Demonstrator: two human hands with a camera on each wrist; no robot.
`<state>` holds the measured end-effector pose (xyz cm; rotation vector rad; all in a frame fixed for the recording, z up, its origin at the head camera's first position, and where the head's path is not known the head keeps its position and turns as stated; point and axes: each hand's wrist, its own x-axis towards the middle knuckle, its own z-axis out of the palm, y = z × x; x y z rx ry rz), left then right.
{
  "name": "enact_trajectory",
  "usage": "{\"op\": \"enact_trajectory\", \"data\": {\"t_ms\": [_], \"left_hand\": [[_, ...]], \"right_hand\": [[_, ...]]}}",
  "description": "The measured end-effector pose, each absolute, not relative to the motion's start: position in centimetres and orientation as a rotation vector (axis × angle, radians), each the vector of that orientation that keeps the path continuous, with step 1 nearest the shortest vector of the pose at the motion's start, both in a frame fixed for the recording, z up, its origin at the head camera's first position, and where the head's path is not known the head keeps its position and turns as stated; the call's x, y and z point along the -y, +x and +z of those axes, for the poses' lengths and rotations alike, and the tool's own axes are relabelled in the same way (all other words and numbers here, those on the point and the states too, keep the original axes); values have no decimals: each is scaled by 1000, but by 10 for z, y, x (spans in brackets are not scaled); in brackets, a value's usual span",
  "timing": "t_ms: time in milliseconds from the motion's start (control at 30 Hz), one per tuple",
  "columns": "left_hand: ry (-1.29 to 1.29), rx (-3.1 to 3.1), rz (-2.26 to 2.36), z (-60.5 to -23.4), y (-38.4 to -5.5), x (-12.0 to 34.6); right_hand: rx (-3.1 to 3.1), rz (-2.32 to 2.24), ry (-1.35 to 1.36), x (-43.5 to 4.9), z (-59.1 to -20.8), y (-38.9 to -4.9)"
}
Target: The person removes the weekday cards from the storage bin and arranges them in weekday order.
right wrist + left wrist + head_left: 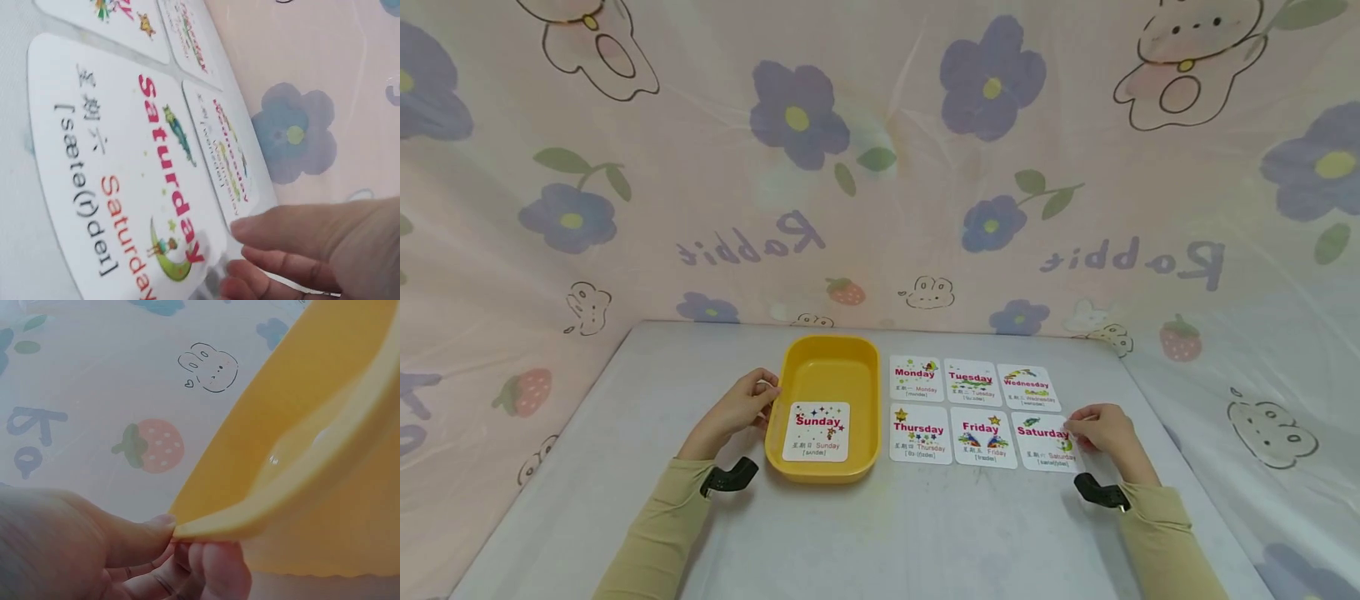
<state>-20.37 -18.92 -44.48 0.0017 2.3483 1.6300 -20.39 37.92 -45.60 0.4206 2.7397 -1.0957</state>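
My left hand [741, 408] pinches the left rim of a yellow plastic tray [868, 400], thumb on top and fingers beneath in the left wrist view. A white Sunday card [817, 432] lies face up inside the tray, towards its near end. Over at the right, my right hand [1105, 429] is at the upper right corner of the Saturday card [125, 162], which lies on the table. Its thumb and loosely bent fingers are beside the card's edge; whether they touch it is unclear.
Left of the Saturday card, Thursday [921, 434] and Friday [983, 438] cards complete the near row. Monday [916, 379], Tuesday [972, 383] and Wednesday [1028, 388] cards form the far row. The white table [925, 533] meets a printed curtain [880, 208] behind.
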Motion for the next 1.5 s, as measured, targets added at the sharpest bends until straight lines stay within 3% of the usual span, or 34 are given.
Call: {"op": "enact_trajectory", "data": {"t_ms": [567, 800, 1100, 1500], "left_hand": [[7, -2337, 1631, -445, -206, 190], [-5, -2334, 1624, -445, -205, 189], [17, -2336, 1626, -444, -208, 191], [11, -2327, 1625, -444, -206, 192]], "right_hand": [[-2519, -1574, 121, -287, -432, -219], [-2369, -1705, 35, -230, -417, -212], [-2188, -1811, -278, -171, -398, -206], [-1862, -1886, -373, -102, -386, -192]]}}
